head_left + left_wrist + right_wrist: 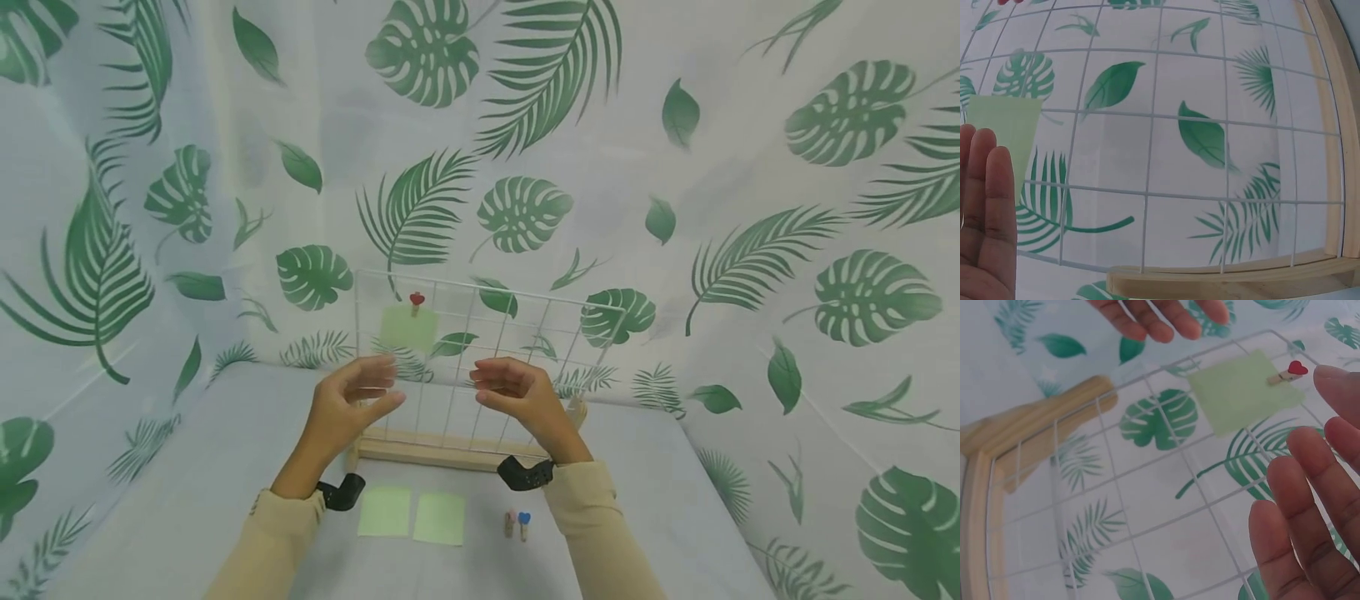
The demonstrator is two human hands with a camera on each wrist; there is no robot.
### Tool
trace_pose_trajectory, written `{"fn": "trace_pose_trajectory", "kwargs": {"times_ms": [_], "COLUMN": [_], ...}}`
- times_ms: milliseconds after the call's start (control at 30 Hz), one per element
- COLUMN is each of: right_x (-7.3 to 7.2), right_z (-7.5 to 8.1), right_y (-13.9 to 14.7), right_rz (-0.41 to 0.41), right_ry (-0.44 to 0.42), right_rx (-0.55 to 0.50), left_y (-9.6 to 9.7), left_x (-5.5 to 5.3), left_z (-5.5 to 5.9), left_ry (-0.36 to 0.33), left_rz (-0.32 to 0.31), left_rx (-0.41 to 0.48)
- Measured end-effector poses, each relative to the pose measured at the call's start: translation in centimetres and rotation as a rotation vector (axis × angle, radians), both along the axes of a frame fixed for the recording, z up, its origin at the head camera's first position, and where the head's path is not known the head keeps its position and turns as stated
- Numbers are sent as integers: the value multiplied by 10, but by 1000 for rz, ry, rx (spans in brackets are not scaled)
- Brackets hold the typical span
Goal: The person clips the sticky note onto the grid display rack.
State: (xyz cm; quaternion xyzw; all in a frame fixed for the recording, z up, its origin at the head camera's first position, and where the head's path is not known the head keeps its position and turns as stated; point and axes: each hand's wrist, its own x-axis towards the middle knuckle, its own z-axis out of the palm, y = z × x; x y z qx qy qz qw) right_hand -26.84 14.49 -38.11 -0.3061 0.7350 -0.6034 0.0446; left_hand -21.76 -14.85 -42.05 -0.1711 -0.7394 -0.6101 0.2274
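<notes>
Both hands are raised in front of a white wire grid panel (468, 367) that stands in a wooden base (442, 452). The left hand (352, 396) and the right hand (521, 392) face each other with a gap between them, fingers loosely bent and holding nothing. Near the grid's upper left hangs a green paper note (408, 330), fixed by a small wooden clothespin with a red heart (417, 300). In the right wrist view the heart clothespin (1288, 372) sits on the edge of the note (1241, 394), beyond the right fingers (1304, 506).
Two more green notes, the left one (385, 511) and the right one (439, 518), lie side by side on the white tabletop (187, 508). To their right lie a pink-topped clothespin (510, 522) and a blue-heart clothespin (524, 525). Leaf-patterned sheeting (615, 192) surrounds the table.
</notes>
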Motion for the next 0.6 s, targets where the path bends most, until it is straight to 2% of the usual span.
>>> {"fn": "trace_pose_trajectory", "kwargs": {"times_ms": [200,300,433,600], "right_x": [7,12,17,23], "right_z": [-10,-17,-24,-28], "right_y": [12,16,21,25], "right_rz": [-23,-35,-42,-34], "right_ry": [-21,-24,-28,-15], "right_rx": [-29,-33,-42,-48], "left_y": [0,1,2,3], "left_x": [5,7,8,13], "left_z": [-1,-3,-7,-9], "left_ry": [-23,-13,8,-5], "left_rz": [-54,-76,-95,-99], "left_rx": [-17,-30,-41,-54]}}
